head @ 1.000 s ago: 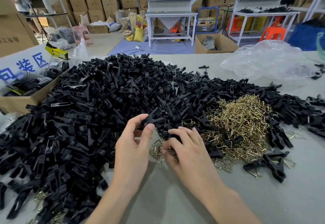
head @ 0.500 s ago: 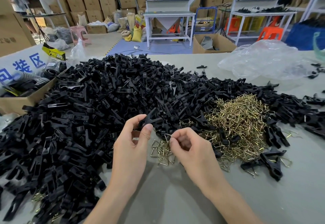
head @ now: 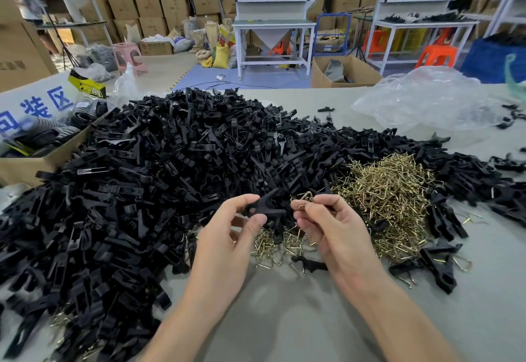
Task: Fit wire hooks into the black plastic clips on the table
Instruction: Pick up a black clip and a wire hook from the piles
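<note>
Left hand (head: pixel 227 238) pinches a black clip (head: pixel 268 207), right hand (head: pixel 334 230) a wire hook (head: pixel 304 197), held close together.

**Item counts on the surface (head: pixel 284 319)**

Two hands: left hand (head: pixel 227 236) pinching one black plastic clip (head: pixel 269 208), right hand (head: pixel 336 233) pinching one wire hook (head: pixel 306 198). One heap of clips (head: pixel 170 162) and one heap of hooks (head: pixel 390 191), both uncountable. One clear plastic bag (head: pixel 427 100); one cardboard box (head: pixel 25 165).

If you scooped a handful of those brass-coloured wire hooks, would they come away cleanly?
Probably not: the brass-coloured wire hooks look interlocked, so they'd tangle and drag neighbours. The wire hook pinched in the right hand looks thin, probably light.
</note>
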